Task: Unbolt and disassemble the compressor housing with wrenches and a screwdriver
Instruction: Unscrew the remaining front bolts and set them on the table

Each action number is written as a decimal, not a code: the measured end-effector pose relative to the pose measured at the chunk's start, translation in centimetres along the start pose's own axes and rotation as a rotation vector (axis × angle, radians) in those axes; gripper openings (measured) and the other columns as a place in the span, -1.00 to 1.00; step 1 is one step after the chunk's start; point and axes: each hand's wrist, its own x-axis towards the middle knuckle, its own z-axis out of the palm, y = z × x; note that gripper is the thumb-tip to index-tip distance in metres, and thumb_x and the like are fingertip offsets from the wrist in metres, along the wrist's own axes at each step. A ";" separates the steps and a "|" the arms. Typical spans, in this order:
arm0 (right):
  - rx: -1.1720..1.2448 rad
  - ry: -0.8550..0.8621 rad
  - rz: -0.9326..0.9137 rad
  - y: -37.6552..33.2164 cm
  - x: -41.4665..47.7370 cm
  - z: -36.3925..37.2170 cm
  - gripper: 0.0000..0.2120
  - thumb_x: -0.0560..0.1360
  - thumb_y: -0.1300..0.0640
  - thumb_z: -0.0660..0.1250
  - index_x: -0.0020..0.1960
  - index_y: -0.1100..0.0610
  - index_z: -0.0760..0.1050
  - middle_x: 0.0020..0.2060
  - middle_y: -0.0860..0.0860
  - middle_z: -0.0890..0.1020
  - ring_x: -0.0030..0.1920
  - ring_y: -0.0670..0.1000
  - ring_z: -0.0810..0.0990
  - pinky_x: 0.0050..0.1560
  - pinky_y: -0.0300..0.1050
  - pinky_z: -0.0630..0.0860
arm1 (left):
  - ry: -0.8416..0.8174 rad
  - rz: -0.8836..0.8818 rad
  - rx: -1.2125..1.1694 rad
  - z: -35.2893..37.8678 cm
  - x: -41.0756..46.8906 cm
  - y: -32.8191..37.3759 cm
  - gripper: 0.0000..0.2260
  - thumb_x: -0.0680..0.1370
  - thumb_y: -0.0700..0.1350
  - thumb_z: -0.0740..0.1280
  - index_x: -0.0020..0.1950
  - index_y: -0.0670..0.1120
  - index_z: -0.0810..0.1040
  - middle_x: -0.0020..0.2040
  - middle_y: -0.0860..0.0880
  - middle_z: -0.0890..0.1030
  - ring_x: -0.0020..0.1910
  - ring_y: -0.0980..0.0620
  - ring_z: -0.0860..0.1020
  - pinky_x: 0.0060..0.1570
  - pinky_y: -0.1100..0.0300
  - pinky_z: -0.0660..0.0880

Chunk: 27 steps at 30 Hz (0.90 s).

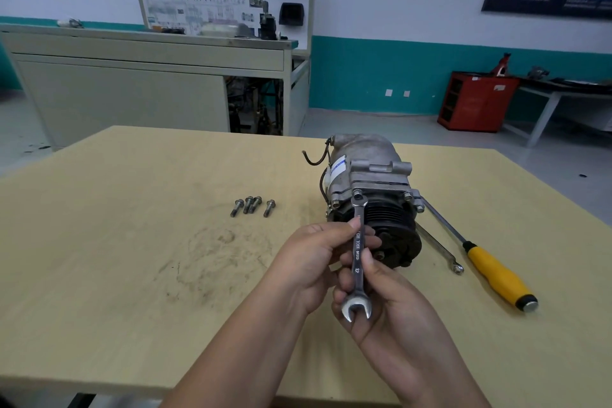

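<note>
Both hands, left hand (309, 253) and right hand (381, 295), clenched around a "12"-stamped wrench (358, 255) on a compressor (371, 182) bolt (357, 193) mid-table (116, 242).

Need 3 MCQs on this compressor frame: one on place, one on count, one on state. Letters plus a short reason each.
1. Where do the loose bolts lie?
A. left of the compressor
B. inside the pulley
C. beside the screwdriver

2. How many loose bolts?
A. two
B. four
C. six

3. What is the wrench doing?
A. lying flat on the table
B. held by both hands, far end on a housing bolt
C. held in the left hand alone

Key:
1 A, they sit on bare table left of the housing.
2 B, four heads show.
3 B, left hand and right hand both grip the shaft.
</note>
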 end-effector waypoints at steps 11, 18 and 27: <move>-0.125 0.164 -0.063 0.2 0.6 -1.2 -0.82 0.34 0.14 0.30 -0.40 0.18 0.53 -0.56 0.06 0.38 -0.57 -0.08 0.36 -0.57 -0.26 0.35 | -0.004 -0.011 0.042 0.1 0.4 -1.0 -0.79 0.53 -0.03 0.32 -0.23 -0.09 0.64 -0.24 -0.03 0.69 -0.47 0.13 0.56 -0.35 0.25 0.43; -0.236 0.177 -0.098 -1.3 -0.1 -0.9 -0.84 0.31 0.16 0.34 -0.41 0.20 0.55 -0.54 0.08 0.42 -0.55 -0.06 0.41 -0.55 -0.25 0.41 | -0.004 0.031 0.066 0.6 0.5 -0.5 -0.75 0.54 -0.10 0.31 -0.31 -0.09 0.65 -0.24 -0.04 0.69 -0.42 0.13 0.56 -0.35 0.30 0.47; 0.012 0.097 0.014 -1.6 -0.2 -0.9 -0.80 0.36 0.16 0.27 -0.26 0.28 0.59 -0.53 0.05 0.39 -0.56 -0.07 0.38 -0.57 -0.26 0.39 | -0.048 -0.037 0.023 0.8 0.2 -0.1 -0.81 0.58 -0.09 0.24 -0.08 -0.17 0.56 -0.54 0.04 0.53 -0.59 0.14 0.47 -0.43 0.30 0.40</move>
